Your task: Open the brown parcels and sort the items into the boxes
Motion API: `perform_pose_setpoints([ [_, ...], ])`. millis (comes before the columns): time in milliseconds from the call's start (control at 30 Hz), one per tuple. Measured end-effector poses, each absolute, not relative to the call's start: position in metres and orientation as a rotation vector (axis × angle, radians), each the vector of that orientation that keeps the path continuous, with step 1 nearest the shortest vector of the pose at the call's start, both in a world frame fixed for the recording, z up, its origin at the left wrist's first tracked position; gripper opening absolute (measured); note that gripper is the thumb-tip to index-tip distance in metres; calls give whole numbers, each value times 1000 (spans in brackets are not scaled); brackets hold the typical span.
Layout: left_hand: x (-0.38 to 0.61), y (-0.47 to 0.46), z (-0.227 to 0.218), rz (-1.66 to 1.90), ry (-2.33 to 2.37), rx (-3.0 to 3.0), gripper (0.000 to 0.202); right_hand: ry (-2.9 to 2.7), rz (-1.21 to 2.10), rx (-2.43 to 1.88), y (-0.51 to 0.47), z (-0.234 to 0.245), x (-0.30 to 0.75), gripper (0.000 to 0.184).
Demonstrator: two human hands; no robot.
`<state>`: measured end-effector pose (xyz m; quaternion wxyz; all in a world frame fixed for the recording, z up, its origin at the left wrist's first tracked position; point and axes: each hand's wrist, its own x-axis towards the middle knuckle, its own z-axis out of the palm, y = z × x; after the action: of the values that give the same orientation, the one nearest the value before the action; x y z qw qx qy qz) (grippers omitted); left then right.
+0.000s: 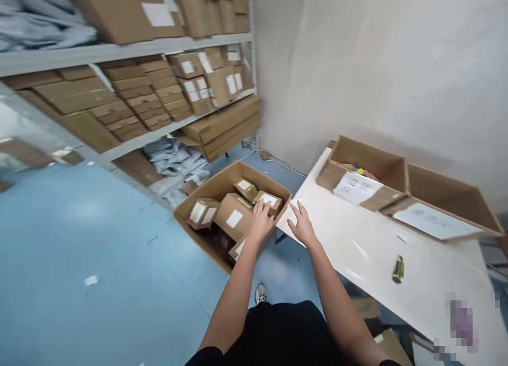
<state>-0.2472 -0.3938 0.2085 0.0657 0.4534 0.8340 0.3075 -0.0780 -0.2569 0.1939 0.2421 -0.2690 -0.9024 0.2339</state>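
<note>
A large open cardboard box [198,231] sits on the blue floor, holding several small labelled parcels [234,216]. My left hand [261,221] reaches down into it, fingers spread, touching a small parcel [271,200] near the box's right wall. My right hand [301,224] hovers open over the near corner of the white table [377,249], fingers apart and holding nothing.
Metal shelving [130,48] on the left is stacked with flat cardboard boxes and grey bags. Two open cartons [367,175] [448,207] with paper sheets stand at the table's back. A small dark-and-gold object [398,269] lies on the table. My shoe [260,293] shows below.
</note>
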Motion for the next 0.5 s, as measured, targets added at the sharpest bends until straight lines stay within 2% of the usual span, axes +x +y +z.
perform_pose_setpoints([
  [233,-331,-474,187,946,2758,912,64,-2626,735,-501,-285,175,-195,71],
  [500,-345,-447,134,891,2663,716,66,-2736,786,-501,-239,130,-250,73],
])
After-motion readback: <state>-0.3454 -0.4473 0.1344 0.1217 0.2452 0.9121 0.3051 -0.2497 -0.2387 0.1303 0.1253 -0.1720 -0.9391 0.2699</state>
